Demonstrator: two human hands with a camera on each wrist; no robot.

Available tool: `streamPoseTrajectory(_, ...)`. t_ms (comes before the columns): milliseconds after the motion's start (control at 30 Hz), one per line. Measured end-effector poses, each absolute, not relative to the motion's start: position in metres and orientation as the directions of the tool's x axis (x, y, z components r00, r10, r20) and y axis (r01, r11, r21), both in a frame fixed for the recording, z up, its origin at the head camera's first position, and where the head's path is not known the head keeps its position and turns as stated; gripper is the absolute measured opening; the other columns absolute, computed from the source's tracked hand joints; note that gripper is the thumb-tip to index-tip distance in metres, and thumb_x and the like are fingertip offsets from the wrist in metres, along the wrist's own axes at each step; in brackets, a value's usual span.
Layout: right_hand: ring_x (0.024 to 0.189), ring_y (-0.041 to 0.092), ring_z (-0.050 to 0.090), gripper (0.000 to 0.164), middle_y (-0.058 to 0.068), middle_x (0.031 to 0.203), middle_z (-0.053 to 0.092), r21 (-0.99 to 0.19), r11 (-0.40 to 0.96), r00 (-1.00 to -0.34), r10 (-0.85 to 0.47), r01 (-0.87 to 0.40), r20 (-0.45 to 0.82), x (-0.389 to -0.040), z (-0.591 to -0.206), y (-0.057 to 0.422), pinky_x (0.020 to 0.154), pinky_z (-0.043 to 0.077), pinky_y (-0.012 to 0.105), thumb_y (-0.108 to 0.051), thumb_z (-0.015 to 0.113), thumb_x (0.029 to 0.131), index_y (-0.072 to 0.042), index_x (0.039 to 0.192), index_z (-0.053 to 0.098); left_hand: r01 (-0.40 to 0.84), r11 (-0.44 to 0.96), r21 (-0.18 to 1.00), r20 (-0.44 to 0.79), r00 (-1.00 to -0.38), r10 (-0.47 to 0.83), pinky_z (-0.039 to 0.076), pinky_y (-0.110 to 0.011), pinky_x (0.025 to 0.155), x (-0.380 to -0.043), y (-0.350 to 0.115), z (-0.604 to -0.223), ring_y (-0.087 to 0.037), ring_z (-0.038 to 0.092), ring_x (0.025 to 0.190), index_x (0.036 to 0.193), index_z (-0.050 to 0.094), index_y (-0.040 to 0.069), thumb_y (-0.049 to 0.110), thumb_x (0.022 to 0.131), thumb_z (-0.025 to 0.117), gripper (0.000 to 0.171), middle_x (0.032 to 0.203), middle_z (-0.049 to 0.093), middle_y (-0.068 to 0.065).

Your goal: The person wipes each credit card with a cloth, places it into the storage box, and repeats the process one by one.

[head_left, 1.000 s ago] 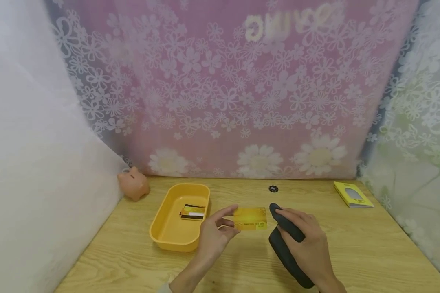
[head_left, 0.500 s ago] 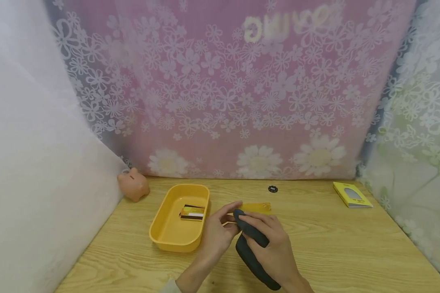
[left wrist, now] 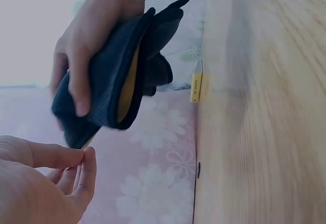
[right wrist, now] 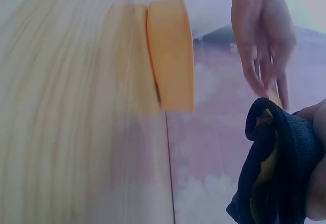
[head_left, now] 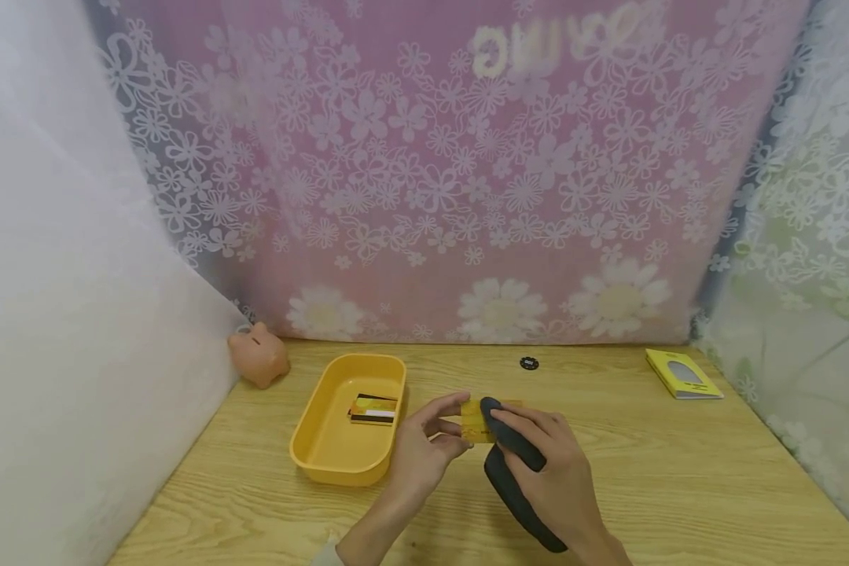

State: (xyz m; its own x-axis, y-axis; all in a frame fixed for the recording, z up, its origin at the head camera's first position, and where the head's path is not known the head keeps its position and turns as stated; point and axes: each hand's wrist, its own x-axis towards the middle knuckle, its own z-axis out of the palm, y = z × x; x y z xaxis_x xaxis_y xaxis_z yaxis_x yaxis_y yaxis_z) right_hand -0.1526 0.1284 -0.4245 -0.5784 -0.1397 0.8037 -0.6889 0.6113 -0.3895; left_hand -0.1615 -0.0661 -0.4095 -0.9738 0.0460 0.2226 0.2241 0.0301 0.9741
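Note:
My left hand [head_left: 428, 440] pinches a gold plastic card [head_left: 472, 428] by its left edge, holding it above the table. My right hand [head_left: 555, 472] grips a folded dark cloth [head_left: 512, 436] with a yellowish inner side. In the head view the cloth lies across the middle of the card and hides part of it. The left wrist view shows the cloth [left wrist: 109, 76] folded over, close to my left fingertips [left wrist: 87, 158]. Seen from the right wrist, the card is mostly hidden behind the cloth [right wrist: 280, 168].
A yellow tray [head_left: 304, 432] stands beside my left hand, with several cards [head_left: 373, 410] in it. A pink piggy bank [head_left: 258, 355] sits at the back left. Farther back lie a black poker chip [head_left: 529, 363] and a yellow packet [head_left: 682, 375]. A floral curtain hangs behind.
My right hand brought the cloth leftward onto the card up to my left fingers, then slid it back a little to the right. The card tilted flatter, then faced up again.

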Motion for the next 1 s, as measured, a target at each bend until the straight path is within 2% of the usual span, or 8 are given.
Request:
streamPoseTrajectory(133,0.106,0.014,0.057,0.072,-0.004,0.129,0.070,-0.411,0.641,-0.609,-0.113,-0.649,0.785,-0.154,-0.429,0.146,0.094,0.047,0.009,0.009,0.091,0.068,-0.025,0.129,0.075,0.225,0.016,0.974,0.224,-0.974,0.041,0.063,-0.028,0.081,-0.162,-0.069,-0.412,-0.021,0.063,0.094,0.130,0.074,0.019,-0.013,0.084,0.075,0.056,0.122,0.065,-0.011)
streamPoseTrajectory(233,0.106,0.015,0.057,0.070,-0.003,0.128,0.071,-0.424,0.660,-0.628,-0.093,-0.620,0.772,-0.156,-0.432,0.159,0.096,0.040,0.004,0.009,0.090,0.069,-0.025,0.129,0.075,0.228,0.020,0.974,0.227,-0.973,0.032,0.063,-0.027,0.082,-0.162,-0.074,-0.415,-0.021,0.063,0.094,0.131,0.073,0.017,-0.012,0.084,0.075,0.055,0.124,0.064,-0.012)
streamPoseTrajectory(433,0.108,0.017,0.058,0.068,-0.001,0.128,0.071,-0.451,0.679,-0.656,-0.060,-0.579,0.752,-0.156,-0.432,0.179,0.094,0.039,0.006,0.010,0.089,0.071,-0.023,0.129,0.075,0.197,0.050,0.979,0.197,-0.980,0.016,0.062,-0.025,0.083,-0.163,-0.084,-0.420,-0.022,0.065,0.098,0.133,0.072,0.019,-0.008,0.085,0.078,0.055,0.127,0.064,-0.011)
streamPoseTrajectory(600,0.112,0.017,0.057,0.069,0.000,0.129,0.070,-0.468,0.638,-0.647,-0.063,-0.612,0.760,-0.155,-0.426,0.181,0.096,0.039,0.006,0.011,0.088,0.073,-0.023,0.131,0.074,0.192,0.064,0.979,0.191,-0.981,0.019,0.062,-0.025,0.083,-0.166,-0.088,-0.422,-0.023,0.064,0.098,0.133,0.072,0.019,-0.007,0.084,0.078,0.056,0.128,0.064,-0.011)
streamPoseTrajectory(800,0.114,0.014,0.057,0.066,-0.001,0.131,0.068,-0.472,0.562,-0.647,-0.153,-0.679,0.747,-0.149,-0.421,0.163,0.095,0.046,0.011,0.008,0.088,0.075,-0.023,0.132,0.073,0.188,0.045,0.981,0.187,-0.982,0.038,0.062,-0.025,0.081,-0.165,-0.082,-0.421,-0.023,0.064,0.097,0.133,0.072,0.019,-0.006,0.085,0.079,0.055,0.129,0.064,-0.010)
streamPoseTrajectory(1000,0.109,0.012,0.057,0.063,0.000,0.133,0.068,-0.483,0.466,-0.630,-0.235,-0.741,0.740,-0.141,-0.426,0.132,0.089,0.055,0.019,0.006,0.087,0.077,-0.022,0.132,0.073,0.197,0.057,0.979,0.194,-0.980,0.052,0.062,-0.025,0.080,-0.163,-0.075,-0.423,-0.021,0.066,0.096,0.134,0.072,0.020,-0.002,0.087,0.080,0.052,0.128,0.065,-0.009)
